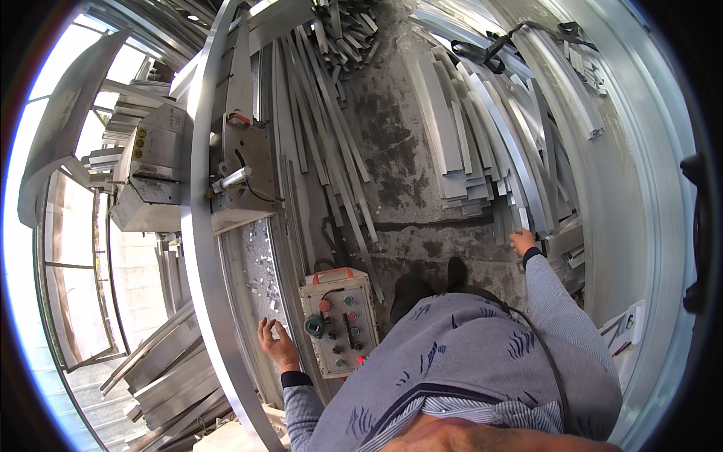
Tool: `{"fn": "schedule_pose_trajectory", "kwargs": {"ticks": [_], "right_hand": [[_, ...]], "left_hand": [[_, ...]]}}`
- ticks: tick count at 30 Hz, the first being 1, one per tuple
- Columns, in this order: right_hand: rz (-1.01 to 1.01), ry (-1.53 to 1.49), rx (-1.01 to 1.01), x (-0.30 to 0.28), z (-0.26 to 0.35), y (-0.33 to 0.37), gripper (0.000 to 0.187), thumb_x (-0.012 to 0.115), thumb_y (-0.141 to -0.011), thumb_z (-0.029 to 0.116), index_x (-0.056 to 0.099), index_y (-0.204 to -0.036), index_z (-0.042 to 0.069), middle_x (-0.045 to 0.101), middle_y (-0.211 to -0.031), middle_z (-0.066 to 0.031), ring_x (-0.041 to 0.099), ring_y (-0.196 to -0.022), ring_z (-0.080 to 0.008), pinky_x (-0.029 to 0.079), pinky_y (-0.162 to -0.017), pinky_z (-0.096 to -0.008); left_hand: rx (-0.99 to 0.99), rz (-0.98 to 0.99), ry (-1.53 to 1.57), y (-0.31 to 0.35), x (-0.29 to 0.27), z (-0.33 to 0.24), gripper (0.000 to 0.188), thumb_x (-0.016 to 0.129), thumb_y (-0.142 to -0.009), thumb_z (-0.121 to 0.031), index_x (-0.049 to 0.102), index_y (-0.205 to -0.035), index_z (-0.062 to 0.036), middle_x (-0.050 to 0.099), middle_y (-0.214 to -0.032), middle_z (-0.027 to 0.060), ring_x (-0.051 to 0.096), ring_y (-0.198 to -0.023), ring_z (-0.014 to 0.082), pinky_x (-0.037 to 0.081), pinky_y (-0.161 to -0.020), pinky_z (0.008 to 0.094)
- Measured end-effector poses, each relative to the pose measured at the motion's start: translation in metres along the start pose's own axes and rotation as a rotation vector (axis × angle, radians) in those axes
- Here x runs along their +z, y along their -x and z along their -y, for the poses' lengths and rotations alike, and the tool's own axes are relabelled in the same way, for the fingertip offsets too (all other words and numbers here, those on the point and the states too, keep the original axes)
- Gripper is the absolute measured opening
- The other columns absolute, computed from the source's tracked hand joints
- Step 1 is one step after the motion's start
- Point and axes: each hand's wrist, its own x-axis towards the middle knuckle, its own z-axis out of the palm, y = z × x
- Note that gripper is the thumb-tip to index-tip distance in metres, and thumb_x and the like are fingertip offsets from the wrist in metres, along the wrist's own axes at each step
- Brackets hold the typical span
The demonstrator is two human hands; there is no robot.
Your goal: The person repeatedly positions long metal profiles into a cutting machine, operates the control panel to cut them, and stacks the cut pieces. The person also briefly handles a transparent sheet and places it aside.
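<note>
My left hand [279, 346] is held out with its fingers loosely curled and apart, and nothing is in it. It hovers between a long silver metal bar [197, 226] and a light-coloured control box [337, 361] with several buttons and a dark green knob. On the other side, my right hand [521, 242] has its fingers closed at the near end of a long aluminium profile [520, 216]. That profile lies in a stack of others. The fingertips are small here, and the exact grip is partly hidden.
A machine head [245, 166] with a silver cylinder stands at the left, beside a grey housing [154, 169]. Long thin strips [331, 135] lean along the machine's bed. More aluminium profiles [452, 120] are piled at the right. Metal offcuts [260, 264] litter the bed, and a dark cable runs over my side.
</note>
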Motion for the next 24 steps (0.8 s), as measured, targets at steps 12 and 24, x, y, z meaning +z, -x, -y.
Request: {"fn": "schedule_pose_trajectory", "kwargs": {"ticks": [12, 24], "right_hand": [[-0.186, -0.266, 0.288, -0.002, 0.041, -0.070, 0.055, 0.064, -0.094, 0.004, 0.053, -0.149, 0.004, 0.058, -0.075, -0.0045, 0.052, -0.051, -0.0170, 0.039, -0.043, -0.0354], [-0.080, -0.418, 0.278, 0.094, 0.214, -0.136, 0.053, 0.066, -0.094, 0.007, 0.057, -0.146, 0.001, 0.066, -0.087, -0.0046, 0.063, -0.065, -0.0149, 0.047, -0.050, -0.0299]], "left_hand": [[0.439, 0.308, 0.083, -0.244, 0.213, -0.181, 0.018, 0.077, -0.090, -0.010, 0.072, -0.105, -0.0029, 0.071, -0.126, 0.0158, 0.068, -0.117, 0.0361, 0.055, -0.100, 0.0448], [0.478, 0.425, 0.245, -0.475, 0.352, -0.293, 0.020, 0.079, -0.088, -0.010, 0.074, -0.106, -0.0035, 0.075, -0.121, 0.0136, 0.071, -0.113, 0.0347, 0.057, -0.099, 0.0420]]}}
